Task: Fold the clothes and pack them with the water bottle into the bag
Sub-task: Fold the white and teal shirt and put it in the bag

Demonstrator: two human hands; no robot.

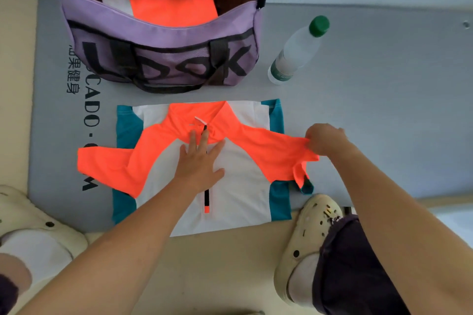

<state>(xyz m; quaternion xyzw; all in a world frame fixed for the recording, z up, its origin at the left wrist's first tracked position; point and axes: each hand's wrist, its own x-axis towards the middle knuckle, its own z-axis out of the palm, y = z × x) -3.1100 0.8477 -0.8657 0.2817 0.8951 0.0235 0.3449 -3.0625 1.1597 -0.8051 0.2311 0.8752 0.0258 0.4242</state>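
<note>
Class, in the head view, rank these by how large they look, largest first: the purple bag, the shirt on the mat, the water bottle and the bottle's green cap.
1. shirt and purple bag: they look about alike, too close to rank
2. water bottle
3. green cap

my shirt (238, 186) orange, white, teal | my bag (163, 33) purple, black lettering | bottle (298, 51) clear, green cap | mat (371, 110) grey

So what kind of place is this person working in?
Probably a gym or home workout spot, though I can't be sure. A grey exercise mat printed with fitness lettering covers the floor, with a purple sports bag, a water bottle and a sports shirt on it.
</note>
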